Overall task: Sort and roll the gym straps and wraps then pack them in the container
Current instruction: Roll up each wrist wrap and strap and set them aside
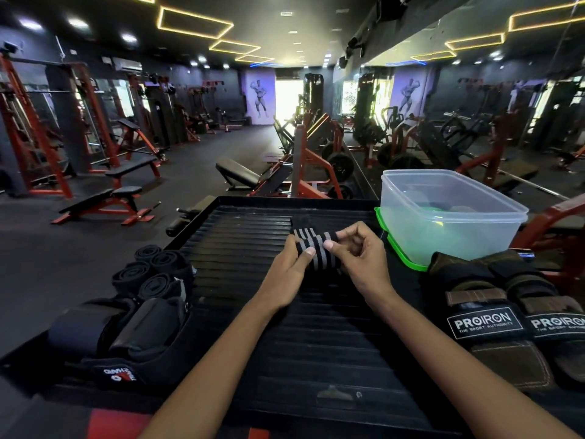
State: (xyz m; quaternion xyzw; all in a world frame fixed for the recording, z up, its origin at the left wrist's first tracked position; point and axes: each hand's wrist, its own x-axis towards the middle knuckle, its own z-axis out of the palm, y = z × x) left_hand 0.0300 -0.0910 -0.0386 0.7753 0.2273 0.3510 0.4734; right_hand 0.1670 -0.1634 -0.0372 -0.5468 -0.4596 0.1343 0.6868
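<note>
1. Partly hidden, the striped wrap (pixel 311 248) (black with grey stripes) shows only between the two hands, so how tightly it is rolled is hard to tell.
2. One black end of it lies flat on the ribbed black platform (pixel 316 327), past the fingers.
3. Left hand (pixel 292 274) holds the wrap, thumb pressed on top of the stripes.
4. Right hand (pixel 361 258) has its fingers curled in, and its thumb tip pinches the wrap's right side.
5. Something dark sits inside the clear container (pixel 443 217), but the cloudy wall blurs it.
6. That container stands on a green lid (pixel 402 255) at the platform's right back corner.
7. Black rolled straps (pixel 155 274) sit at the left edge, with padded black cuffs (pixel 126 331) just in front.
8. Brown gloves (pixel 506 318) lie on the right, cut off by the picture's edge.
9. Behind is a dim gym with red and black benches (pixel 126 172) and yellow ceiling lights (pixel 193 23).
</note>
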